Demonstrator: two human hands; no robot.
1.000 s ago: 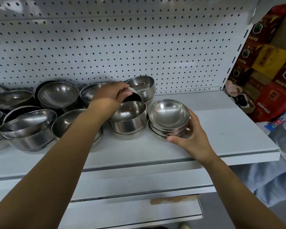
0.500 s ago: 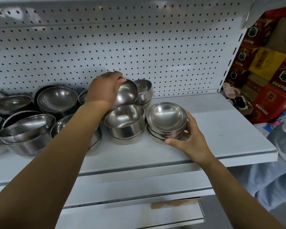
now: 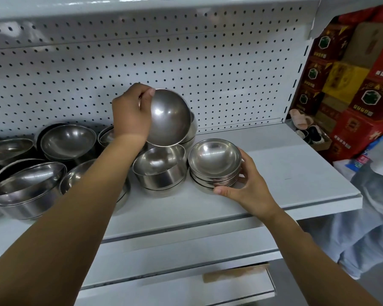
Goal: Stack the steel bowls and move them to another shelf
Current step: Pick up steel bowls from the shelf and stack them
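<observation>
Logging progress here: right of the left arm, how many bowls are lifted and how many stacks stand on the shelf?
Lifted bowl, in the left hand: 1
Stacks on the shelf: 3 (middle stack, right stack in the right hand, back stack partly hidden)
Total: 4

White perforated metal back panel (image 3: 208,62) behind grey-white metal shelf (image 3: 285,173). Red and yellow printed cartons (image 3: 352,85) stacked at right. Even lighting.

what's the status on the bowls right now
Left hand holds one bowl lifted, tilted. Right hand grips the small stack on the shelf. Deep bowl sits just below the lifted one.
</observation>
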